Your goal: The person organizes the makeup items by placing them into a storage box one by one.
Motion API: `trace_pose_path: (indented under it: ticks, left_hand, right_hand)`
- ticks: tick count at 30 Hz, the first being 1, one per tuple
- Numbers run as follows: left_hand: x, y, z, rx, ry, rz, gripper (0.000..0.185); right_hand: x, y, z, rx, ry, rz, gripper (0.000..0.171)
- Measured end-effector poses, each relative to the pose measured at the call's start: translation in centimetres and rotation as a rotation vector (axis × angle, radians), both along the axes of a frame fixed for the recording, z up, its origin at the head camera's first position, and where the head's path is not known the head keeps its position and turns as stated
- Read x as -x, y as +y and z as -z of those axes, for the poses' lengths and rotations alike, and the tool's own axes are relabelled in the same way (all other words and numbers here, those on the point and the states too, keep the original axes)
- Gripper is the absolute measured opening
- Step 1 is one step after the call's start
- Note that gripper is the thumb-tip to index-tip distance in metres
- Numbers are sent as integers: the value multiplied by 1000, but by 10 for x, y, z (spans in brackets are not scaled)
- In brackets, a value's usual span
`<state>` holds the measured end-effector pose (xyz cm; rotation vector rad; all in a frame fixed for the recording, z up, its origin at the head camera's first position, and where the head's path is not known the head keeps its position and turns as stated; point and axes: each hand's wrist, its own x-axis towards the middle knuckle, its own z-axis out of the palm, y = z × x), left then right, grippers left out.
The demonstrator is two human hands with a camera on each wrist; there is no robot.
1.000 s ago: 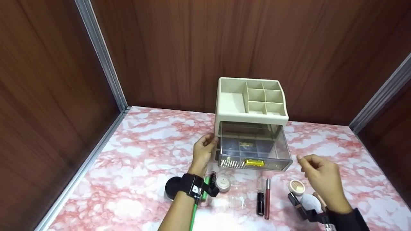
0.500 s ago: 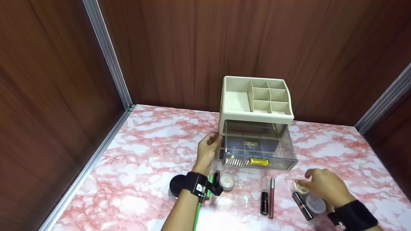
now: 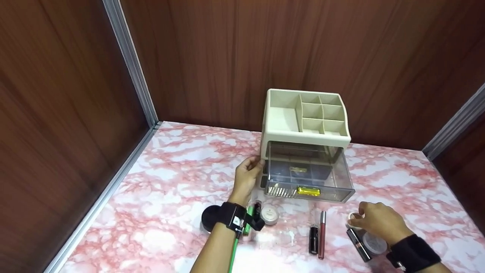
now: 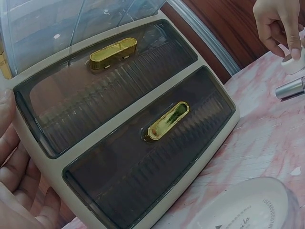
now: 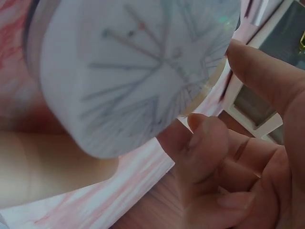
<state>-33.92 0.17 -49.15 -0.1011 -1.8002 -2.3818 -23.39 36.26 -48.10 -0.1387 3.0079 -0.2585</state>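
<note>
Wood-panelled walls enclosed a pink marble tabletop (image 3: 170, 189) where a cream organizer (image 3: 305, 117) stood with its top clear drawer (image 3: 308, 174) pulled out. A person's left hand (image 3: 248, 178) rested against the organizer's left side, fingers loosely curved on the casing. The right hand (image 3: 379, 223) pinched a small round compact (image 3: 353, 220) on the table just right of the drawer, beside a lip gloss tube (image 3: 321, 235).

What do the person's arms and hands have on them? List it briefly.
Both forearms are bare, with no sleeves. The left hand has a black wrist strap carrying a small black camera mount, and a green cable runs back along the forearm. The right hand has a wider black wristband.
</note>
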Motion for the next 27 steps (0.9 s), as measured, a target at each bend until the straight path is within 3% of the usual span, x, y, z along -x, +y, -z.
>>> trace_pose_path:
  ticks: [3,12,20,27]
  left_hand:
    - [8,1,9,-9,5,10,23]
    - [9,3,14,-23,-2,5,25]
    - [10,4,12,-26,8,4,25]
    - [8,3,10,-35,-14,4,25]
  right_hand:
    - [0,0,1,2,-1,5,46]
    - [1,2,8,0,49,-19,36]
    - [1,2,2,2,67,-16,52]
    - [0,0,-14,5,108,-27,32]
